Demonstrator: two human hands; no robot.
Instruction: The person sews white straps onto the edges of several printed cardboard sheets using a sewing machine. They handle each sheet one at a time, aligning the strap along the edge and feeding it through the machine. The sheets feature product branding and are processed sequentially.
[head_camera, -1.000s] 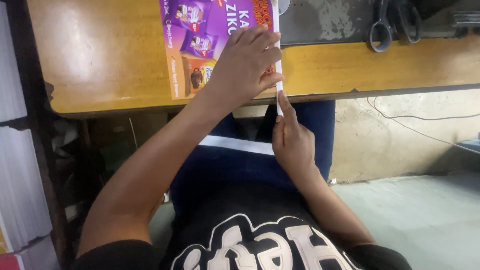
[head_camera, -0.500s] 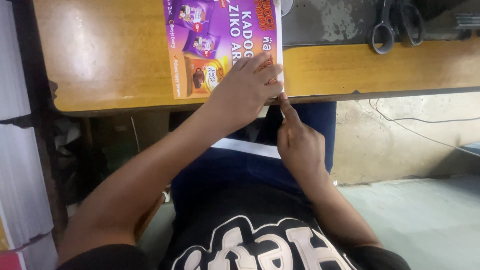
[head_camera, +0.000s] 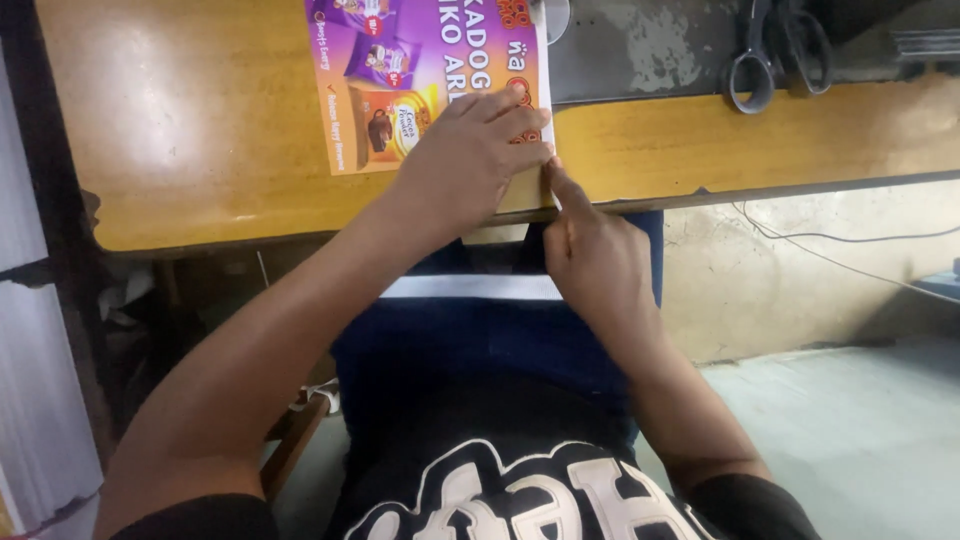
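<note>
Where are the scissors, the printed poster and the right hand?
scissors (head_camera: 775, 60), head view, on the handle loops.
printed poster (head_camera: 400, 70), head view, on its purple part.
right hand (head_camera: 590, 250), head view, on its back.

1. The left hand (head_camera: 470, 160) lies flat on a purple printed sheet (head_camera: 420, 70) on the yellow wooden surface (head_camera: 200, 120).
2. The right hand (head_camera: 595, 250) points one finger at the sheet's right edge.
3. Scissors (head_camera: 775, 50) lie well apart, far right.

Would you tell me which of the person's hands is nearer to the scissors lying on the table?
The right hand, its forefinger at the poster's right edge. The left hand lies flat on the poster, farther from the scissors.
</note>
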